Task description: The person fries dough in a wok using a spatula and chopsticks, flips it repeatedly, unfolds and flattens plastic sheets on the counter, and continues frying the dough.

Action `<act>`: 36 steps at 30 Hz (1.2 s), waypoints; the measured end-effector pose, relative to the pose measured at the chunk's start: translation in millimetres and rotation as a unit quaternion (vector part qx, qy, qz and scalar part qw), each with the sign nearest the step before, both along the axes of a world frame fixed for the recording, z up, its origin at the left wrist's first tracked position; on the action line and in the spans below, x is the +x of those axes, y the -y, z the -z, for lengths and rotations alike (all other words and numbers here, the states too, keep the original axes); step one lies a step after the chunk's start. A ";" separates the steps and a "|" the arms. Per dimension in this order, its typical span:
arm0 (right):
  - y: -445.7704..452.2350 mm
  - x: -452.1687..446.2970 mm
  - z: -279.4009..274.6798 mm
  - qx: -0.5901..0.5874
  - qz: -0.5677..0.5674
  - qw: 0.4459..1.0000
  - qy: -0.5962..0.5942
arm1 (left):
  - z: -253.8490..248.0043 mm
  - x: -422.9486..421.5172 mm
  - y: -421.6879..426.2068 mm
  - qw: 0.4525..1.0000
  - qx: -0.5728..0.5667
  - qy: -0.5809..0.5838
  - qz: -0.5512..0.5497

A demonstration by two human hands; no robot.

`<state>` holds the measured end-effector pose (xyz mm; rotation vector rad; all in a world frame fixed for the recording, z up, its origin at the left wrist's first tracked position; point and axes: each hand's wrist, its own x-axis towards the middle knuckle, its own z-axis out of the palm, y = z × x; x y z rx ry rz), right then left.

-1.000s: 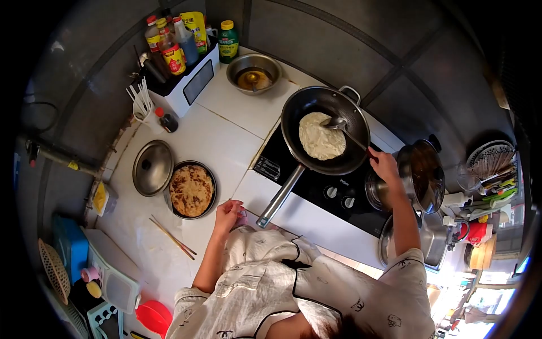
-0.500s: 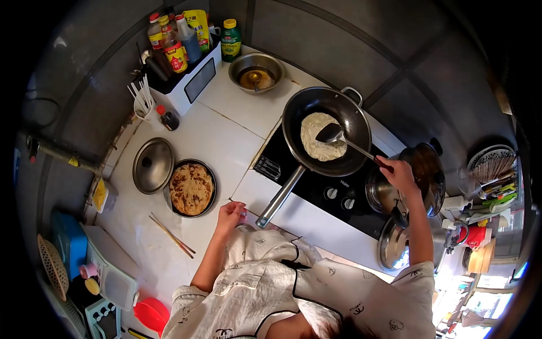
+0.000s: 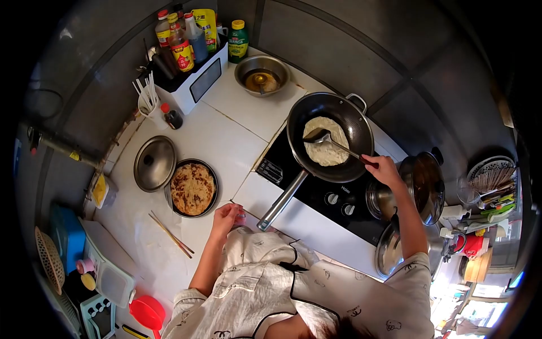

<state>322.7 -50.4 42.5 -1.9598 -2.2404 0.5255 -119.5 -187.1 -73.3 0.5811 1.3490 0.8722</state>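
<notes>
My right hand is closed round the handle of a metal spatula. The spatula's blade lies on a pale, floury flatbread inside a dark wok on the black stove. My left hand is near the counter's edge, between the wok's handle and a round pan, its fingers drawn together; what they hold, if anything, is too small to tell. A browned flatbread lies in that round pan.
A metal lid rests left of the round pan, with chopsticks below. Behind stand a bowl of oil and bottles. Beyond my right arm are a pot and another lid.
The spatula's blade has turned over and shifted left across the pale flatbread. My right hand moved right, then back left. My left hand has barely moved.
</notes>
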 end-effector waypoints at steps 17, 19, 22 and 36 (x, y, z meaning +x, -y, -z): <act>-11.1 33.3 16.8 -0.006 0.066 0.997 -0.040 | 4.2 6.2 -7.1 0.999 -0.001 -0.006 0.045; -10.6 47.7 24.9 0.011 0.062 0.998 -0.009 | 3.3 4.3 -8.0 0.999 0.002 -0.010 0.044; 4.7 67.0 25.2 0.024 0.066 0.997 0.012 | 3.4 1.0 -6.1 0.999 -0.006 -0.024 0.038; 70.0 20.3 -60.3 0.020 0.050 0.997 0.062 | 10.3 9.5 -4.0 0.999 -0.008 -0.013 0.048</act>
